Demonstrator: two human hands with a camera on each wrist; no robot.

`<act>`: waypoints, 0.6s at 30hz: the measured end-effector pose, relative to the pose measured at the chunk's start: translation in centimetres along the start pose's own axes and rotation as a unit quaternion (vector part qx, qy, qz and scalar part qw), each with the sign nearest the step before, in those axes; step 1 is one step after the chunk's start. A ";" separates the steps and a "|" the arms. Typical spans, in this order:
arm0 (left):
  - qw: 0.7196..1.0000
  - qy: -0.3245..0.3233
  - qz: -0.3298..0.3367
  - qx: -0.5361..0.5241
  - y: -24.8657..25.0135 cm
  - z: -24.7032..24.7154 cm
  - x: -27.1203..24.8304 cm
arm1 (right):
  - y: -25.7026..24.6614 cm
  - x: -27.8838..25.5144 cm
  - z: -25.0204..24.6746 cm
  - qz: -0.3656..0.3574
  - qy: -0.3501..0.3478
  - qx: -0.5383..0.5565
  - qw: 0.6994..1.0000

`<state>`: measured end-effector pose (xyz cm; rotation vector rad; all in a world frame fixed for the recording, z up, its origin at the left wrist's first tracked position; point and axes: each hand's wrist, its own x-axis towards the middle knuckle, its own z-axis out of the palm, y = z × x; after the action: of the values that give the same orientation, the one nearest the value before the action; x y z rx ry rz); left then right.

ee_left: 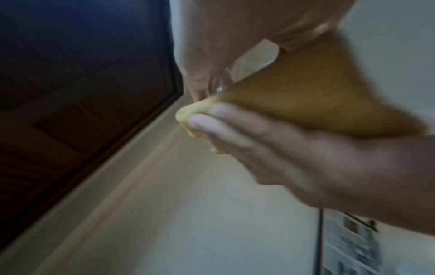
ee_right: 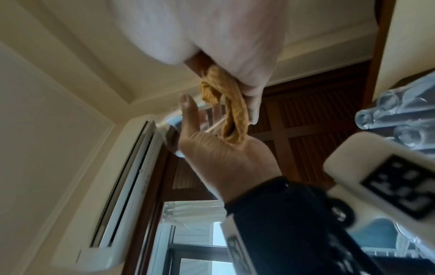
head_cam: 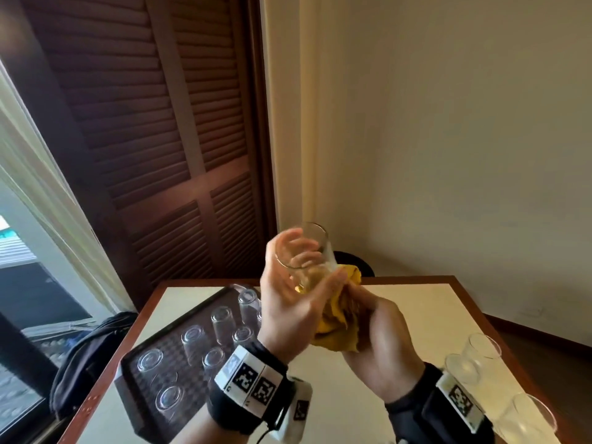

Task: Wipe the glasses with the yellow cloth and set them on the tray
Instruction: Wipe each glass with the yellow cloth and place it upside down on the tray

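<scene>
Our wrist bands [head_cam: 253,384] sit nearest the camera. Above them, our left hand [head_cam: 288,302] curls around a clear glass [head_cam: 304,251], held tilted above the table [head_cam: 400,302]. Our right hand [head_cam: 374,344] grips the bunched yellow cloth [head_cam: 339,322] against the glass's base. Upturned glasses [head_cam: 221,325] stand on the tray [head_cam: 134,402] at left; more glasses [head_cam: 474,357] stand at right.
</scene>
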<state>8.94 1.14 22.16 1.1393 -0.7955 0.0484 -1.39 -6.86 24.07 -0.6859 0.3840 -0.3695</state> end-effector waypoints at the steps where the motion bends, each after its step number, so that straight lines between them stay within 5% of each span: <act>1: 0.999 -0.030 0.009 0.021 0.2 0.1 -0.5 | 0.0 0.0 0.1 0.006 -0.005 0.020 1.000; 4: 0.993 -0.089 0.031 0.065 0.9 0.1 -1.4 | 0.1 -0.1 0.1 0.008 -0.011 0.036 0.999; 9: 0.999 0.018 0.009 0.037 0.3 -1.1 0.0 | 0.6 0.0 0.2 0.024 -0.019 0.005 1.000; 14: 0.996 -0.079 -0.004 0.034 0.9 -0.3 -1.5 | 0.2 1.1 0.2 0.026 -0.020 0.039 0.999; 18: 0.998 -0.037 0.005 0.052 -0.1 -1.4 -0.4 | 1.0 0.2 -0.2 -0.024 -0.004 -0.022 0.999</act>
<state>9.41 2.40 21.63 1.2420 -0.8720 0.0580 -1.14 -6.37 23.24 -0.7408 0.3687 -0.4053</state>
